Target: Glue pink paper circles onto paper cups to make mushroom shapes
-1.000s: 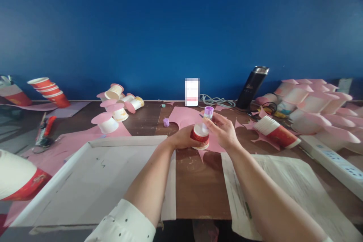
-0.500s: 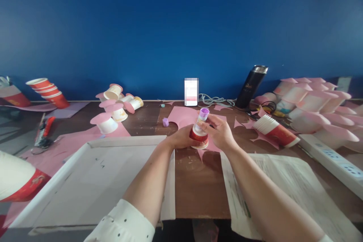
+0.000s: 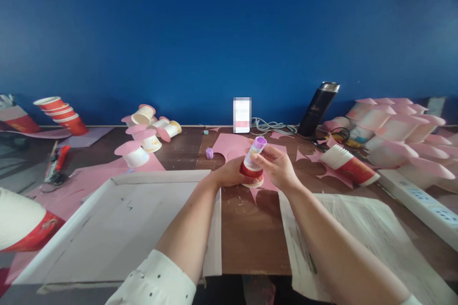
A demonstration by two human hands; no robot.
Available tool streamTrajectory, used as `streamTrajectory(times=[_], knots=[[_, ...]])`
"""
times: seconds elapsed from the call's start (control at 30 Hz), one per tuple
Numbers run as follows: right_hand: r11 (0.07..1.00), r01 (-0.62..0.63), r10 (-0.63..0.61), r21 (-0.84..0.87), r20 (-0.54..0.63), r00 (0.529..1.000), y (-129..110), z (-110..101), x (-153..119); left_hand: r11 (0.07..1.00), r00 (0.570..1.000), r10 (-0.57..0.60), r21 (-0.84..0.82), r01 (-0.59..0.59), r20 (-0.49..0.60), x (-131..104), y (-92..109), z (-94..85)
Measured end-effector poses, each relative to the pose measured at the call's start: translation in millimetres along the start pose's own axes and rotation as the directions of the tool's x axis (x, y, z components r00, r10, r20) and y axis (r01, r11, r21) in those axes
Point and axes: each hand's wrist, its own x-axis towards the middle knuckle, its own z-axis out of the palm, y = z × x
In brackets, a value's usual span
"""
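Gripping red cup [image 3: 252, 173] up front with left hand [image 3: 230, 172]; right hand [image 3: 279, 167] pinching purple-white tube [image 3: 252, 157] at cup's top. Pink sheet [image 3: 229, 144] just behind, purple cap [image 3: 209, 153] to left, white tray [image 3: 121, 233] by left forearm [image 3: 195, 221]; nested cups [image 3: 352, 167], power strip [image 3: 417, 200] on right. Brown table [image 3: 254, 243], pink scraps [image 3: 281, 136], blue wall [image 3: 229, 33] behind.

One head-worn camera looks forward and down along both forearms [image 3: 191, 219], with the left hand [image 3: 231, 173] and right hand [image 3: 278, 166] near mid-frame, the brown tabletop [image 3: 252, 238] close below, and the blue wall [image 3: 229, 33] squarely ahead, filling the upper half
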Motion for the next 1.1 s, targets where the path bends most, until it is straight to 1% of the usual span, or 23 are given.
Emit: streamTrajectory(times=[0.17, 0.27, 0.37, 0.5, 0.63, 0.8, 0.9, 1.1], knots=[[0.999, -0.020, 0.018, 0.028, 0.046, 0.999, -4, -5, 0, 1.000, 1.000, -0.003, -0.002, 0.003, 0.015, 0, 1, -0.6], [1.000, -0.017, 0.018, -0.018, 0.059, 0.998, -7, -11, 0, 0.999, 0.999, 0.029, -0.037, -0.028, 0.023, 0, 1, -0.6], [0.994, 0.005, -0.001, -0.113, 0.031, 1.000, -8, -14, 1, 0.996, 0.999, 0.043, -0.079, -0.041, 0.026, 0, 0, -0.3], [0.975, 0.029, -0.035, -0.219, -0.025, 0.999, -9, -16, 2, 0.995, 0.999, 0.025, -0.096, -0.023, 0.023, 0, 0, -0.1], [0.967, 0.041, -0.060, -0.252, -0.068, 0.996, -9, -16, 3, 0.997, 1.000, 0.001, -0.083, 0.000, 0.012, 0, 0, 0.5], [0.952, 0.000, -0.056, -0.307, -0.175, 0.983, -9, -14, 4, 0.996, 1.000, 0.002, -0.092, -0.001, 0.012, 1, -1, 1.8], [0.950, 0.009, -0.072, -0.311, -0.192, 0.979, -7, -12, 4, 0.998, 1.000, -0.008, -0.068, 0.008, 0.003, 2, -1, 1.4], [0.968, 0.027, -0.075, -0.251, -0.185, 0.980, -1, -7, 4, 0.999, 1.000, -0.014, -0.030, 0.014, 0.000, 0, 1, -0.1]])
